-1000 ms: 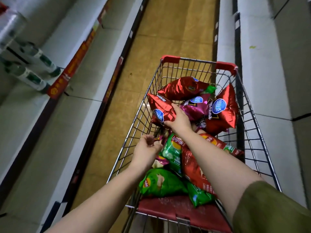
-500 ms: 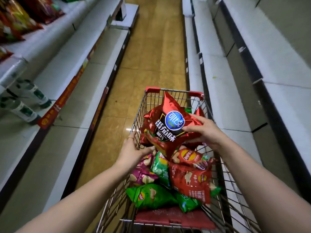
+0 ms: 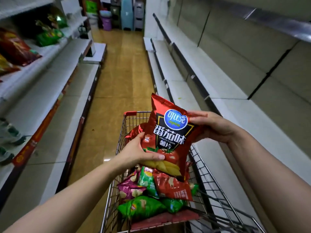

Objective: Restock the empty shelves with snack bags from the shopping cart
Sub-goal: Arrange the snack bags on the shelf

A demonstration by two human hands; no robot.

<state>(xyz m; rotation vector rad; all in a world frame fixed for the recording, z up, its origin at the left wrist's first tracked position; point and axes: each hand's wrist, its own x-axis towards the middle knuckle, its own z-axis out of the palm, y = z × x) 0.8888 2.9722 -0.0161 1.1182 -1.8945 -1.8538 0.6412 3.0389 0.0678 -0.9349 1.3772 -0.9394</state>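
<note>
A red tomato-flavour chip bag [image 3: 170, 135] is held upright above the wire shopping cart [image 3: 213, 195]. My left hand [image 3: 136, 152] grips its lower left side, thumb across the front. My right hand [image 3: 212, 126] holds its upper right edge. Below it in the cart lie several snack bags: a green one [image 3: 141, 207], a purple one [image 3: 129, 187], a red one [image 3: 173, 185]. Bare white shelves [image 3: 223, 91] run along the right of the aisle.
On the left, upper shelves carry red snack bags [image 3: 16, 47] and green snack bags [image 3: 48, 36]; bottles [image 3: 10, 132] lie on a lower shelf. A tan-floored aisle [image 3: 121, 81] stretches ahead to stacked plastic stools [image 3: 127, 12] at the far end.
The red bag has been lifted clear of the cart and turned face-on to me. My left hand moved from the cart's side onto the bag. My view tilted up along the aisle.
</note>
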